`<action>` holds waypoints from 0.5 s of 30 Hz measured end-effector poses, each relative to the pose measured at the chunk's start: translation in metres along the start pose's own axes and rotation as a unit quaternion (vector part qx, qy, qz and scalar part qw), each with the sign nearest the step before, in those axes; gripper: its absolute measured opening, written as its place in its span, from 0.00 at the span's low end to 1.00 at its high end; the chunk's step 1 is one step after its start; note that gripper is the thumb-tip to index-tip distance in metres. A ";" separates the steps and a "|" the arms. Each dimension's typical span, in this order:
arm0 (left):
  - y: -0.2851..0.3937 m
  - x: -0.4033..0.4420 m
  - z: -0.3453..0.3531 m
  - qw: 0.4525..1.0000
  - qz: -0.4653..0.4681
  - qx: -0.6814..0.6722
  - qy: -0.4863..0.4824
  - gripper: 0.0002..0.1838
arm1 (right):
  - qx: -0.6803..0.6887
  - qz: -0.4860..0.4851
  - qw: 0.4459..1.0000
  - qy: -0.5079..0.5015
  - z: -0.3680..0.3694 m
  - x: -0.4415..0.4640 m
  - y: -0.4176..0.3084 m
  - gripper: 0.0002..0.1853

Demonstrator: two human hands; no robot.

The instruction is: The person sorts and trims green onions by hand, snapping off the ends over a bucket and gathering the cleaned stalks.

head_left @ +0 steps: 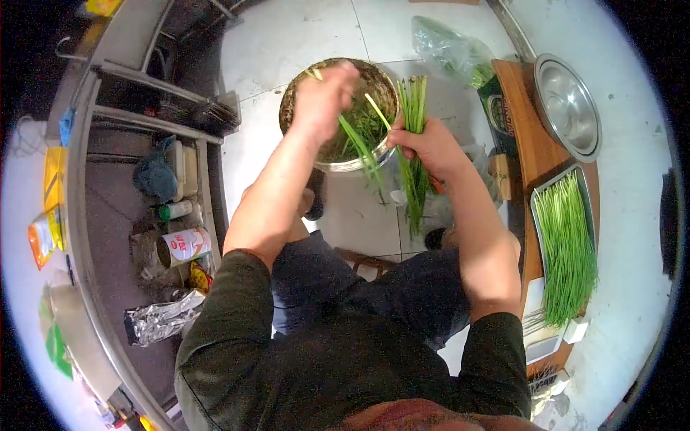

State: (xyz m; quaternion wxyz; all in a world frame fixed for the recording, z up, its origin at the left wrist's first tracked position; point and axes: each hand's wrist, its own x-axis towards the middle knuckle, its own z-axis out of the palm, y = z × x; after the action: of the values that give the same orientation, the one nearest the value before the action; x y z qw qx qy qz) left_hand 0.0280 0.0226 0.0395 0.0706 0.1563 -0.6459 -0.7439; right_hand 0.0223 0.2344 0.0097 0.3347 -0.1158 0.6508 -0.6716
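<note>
My right hand [429,149] is closed around a thick bunch of garlic chives [414,104]. Their pale stem ends point away from me, and the green leaves hang down below the fist. One stalk [377,111] leans out separately near the thumb. Above the far left part of a round bucket [389,152], my left hand [321,100] is closed and smeared by motion. A few chive stalks [356,144] pass through it, pale ends beyond the fingers and green leaves trailing over the near rim. Loose green scraps [366,122] lie inside the bucket.
At right, a wooden surface [528,144] carries a steel bowl [568,108] and a metal tray heaped with chives [564,244]. A plastic bag [445,47] with greens lies on the tiled floor beyond. On the left, a shelf [115,215] holds a can [185,246] and a foil-like package [165,316].
</note>
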 end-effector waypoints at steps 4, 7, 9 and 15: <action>-0.007 0.014 -0.017 0.994 -0.054 -0.083 0.045 0.16 | 0.010 0.012 0.999 0.046 -0.001 0.003 0.001 0.09; -0.018 -0.003 -0.001 0.996 -0.087 -0.003 -0.035 0.16 | 0.062 0.006 0.997 0.055 0.003 0.009 0.000 0.09; -0.026 -0.005 0.000 0.990 -0.110 -0.051 -0.070 0.12 | 0.067 0.013 0.995 0.067 0.007 0.011 -0.002 0.08; -0.028 -0.015 0.015 0.990 -0.088 0.037 -0.103 0.15 | 0.113 0.021 0.993 0.018 0.007 0.024 0.005 0.10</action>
State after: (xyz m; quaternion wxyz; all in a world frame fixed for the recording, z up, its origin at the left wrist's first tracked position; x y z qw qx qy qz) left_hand 0.0402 0.0458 0.0162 -0.0678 0.1378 -0.6604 -0.7350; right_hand 0.0099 0.2154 -0.0005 0.3484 -0.0516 0.5791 -0.7352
